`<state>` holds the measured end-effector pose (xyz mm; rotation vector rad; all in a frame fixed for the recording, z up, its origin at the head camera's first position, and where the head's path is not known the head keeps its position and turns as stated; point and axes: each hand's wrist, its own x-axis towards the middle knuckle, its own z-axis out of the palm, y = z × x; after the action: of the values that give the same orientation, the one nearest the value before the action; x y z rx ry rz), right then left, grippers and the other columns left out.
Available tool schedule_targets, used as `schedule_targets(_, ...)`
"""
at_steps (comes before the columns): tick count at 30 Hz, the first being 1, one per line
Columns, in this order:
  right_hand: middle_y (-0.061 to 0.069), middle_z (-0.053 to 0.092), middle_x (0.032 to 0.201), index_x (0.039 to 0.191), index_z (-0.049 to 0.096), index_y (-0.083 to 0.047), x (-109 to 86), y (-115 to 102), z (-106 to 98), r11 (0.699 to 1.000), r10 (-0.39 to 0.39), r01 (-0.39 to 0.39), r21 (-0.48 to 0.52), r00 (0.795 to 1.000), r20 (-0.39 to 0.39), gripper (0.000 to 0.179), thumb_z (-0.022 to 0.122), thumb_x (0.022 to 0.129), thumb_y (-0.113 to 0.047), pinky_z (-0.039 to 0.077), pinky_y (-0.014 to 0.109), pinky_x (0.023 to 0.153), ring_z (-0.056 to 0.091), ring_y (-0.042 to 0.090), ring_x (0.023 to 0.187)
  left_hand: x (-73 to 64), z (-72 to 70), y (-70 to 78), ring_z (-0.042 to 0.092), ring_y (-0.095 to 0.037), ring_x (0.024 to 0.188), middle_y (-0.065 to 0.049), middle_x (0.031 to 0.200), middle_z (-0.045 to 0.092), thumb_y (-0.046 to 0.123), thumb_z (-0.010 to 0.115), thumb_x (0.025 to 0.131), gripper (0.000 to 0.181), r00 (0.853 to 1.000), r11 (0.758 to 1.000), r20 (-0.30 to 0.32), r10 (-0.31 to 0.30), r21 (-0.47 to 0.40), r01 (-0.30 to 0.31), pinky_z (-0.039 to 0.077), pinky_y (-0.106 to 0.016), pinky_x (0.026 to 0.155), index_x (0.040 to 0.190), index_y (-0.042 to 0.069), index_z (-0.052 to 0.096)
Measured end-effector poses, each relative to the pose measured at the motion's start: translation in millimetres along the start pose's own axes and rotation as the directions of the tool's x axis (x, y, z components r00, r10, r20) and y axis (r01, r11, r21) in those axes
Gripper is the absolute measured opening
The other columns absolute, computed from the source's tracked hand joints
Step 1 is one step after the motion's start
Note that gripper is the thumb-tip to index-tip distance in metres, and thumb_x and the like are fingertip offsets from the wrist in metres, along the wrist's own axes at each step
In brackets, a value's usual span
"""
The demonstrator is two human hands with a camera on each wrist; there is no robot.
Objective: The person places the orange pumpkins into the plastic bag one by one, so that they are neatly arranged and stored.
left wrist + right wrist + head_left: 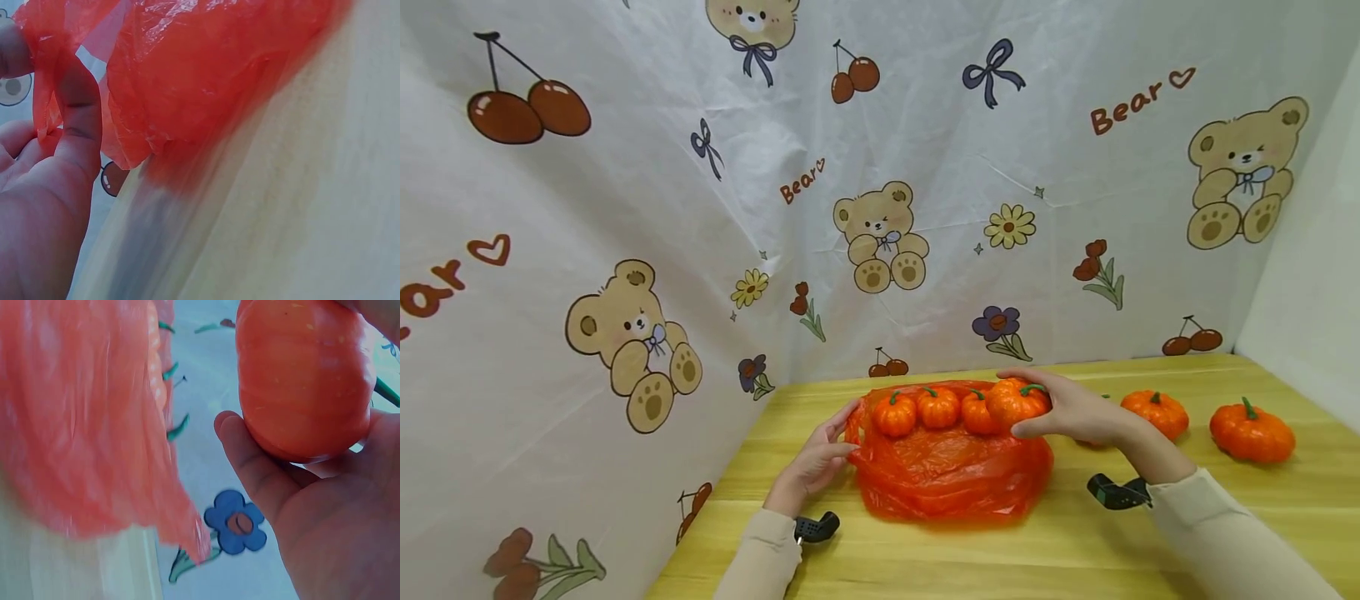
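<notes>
A thin red plastic bag [951, 479] lies on the table, its mouth spread, with three small orange pumpkins [938, 408] in a row along its far side. My left hand [817, 460] grips the bag's left edge; in the left wrist view a strip of the red film runs between the fingers [80, 125]. With thumb and fingers around its sides, my right hand [1075, 408] holds another pumpkin [1013, 403] at the bag's right end. The right wrist view shows this pumpkin [303, 381] close up, apart from the bag [81, 425]. Its underside faces the camera.
Two more pumpkins, one [1155, 414] nearer and one [1252, 432] farther right, sit on the yellow wood-grain table [925, 562]. Another is mostly hidden behind my right wrist. A white bear-print cloth [955, 308] hangs behind and on the left; a white wall [1307, 317] stands right.
</notes>
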<state>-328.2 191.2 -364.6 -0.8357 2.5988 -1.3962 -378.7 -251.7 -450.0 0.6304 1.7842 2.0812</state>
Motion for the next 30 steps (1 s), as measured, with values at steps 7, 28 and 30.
schedule_targets(7,0.015,0.052,0.145,0.155,0.040,-0.024,17.6,-9,17,0.996,0.054,-0.055,0.074,0.998,0.016,0.083,0.084,0.085,-0.032,0.059,0.035,0.093,0.061,0.027,0.117,-2.8,-0.2,1.0,0.020,-0.036,0.158,-0.007,0.175,0.007,-0.012,0.056,0.090,0.094,1.000,1.000,-0.028,-0.007,-0.008,0.007,0.054,-0.025,0.105,0.167,0.016,0.011)
schedule_targets(28,0.012,0.060,0.135,0.152,0.043,-0.018,44.8,-26,45,0.995,0.066,-0.063,0.077,0.997,-0.032,0.083,0.084,0.083,-0.041,0.060,0.042,0.094,0.064,0.025,0.111,0.4,2.4,0.8,0.024,-0.034,0.156,-0.010,0.175,0.008,-0.010,0.059,0.089,0.094,0.999,1.000,-0.031,-0.011,0.017,0.011,0.055,-0.025,0.103,0.167,0.015,0.012)
schedule_targets(30,0.011,0.060,0.135,0.152,0.044,-0.020,47.7,-29,48,0.995,0.079,-0.077,0.059,0.996,-0.030,0.083,0.084,0.083,-0.043,0.060,0.042,0.094,0.064,0.024,0.110,-0.6,3.0,1.6,0.025,-0.033,0.156,-0.009,0.175,0.008,-0.009,0.060,0.089,0.095,0.999,1.000,-0.035,-0.013,0.024,0.014,0.055,-0.025,0.103,0.167,0.015,0.012)
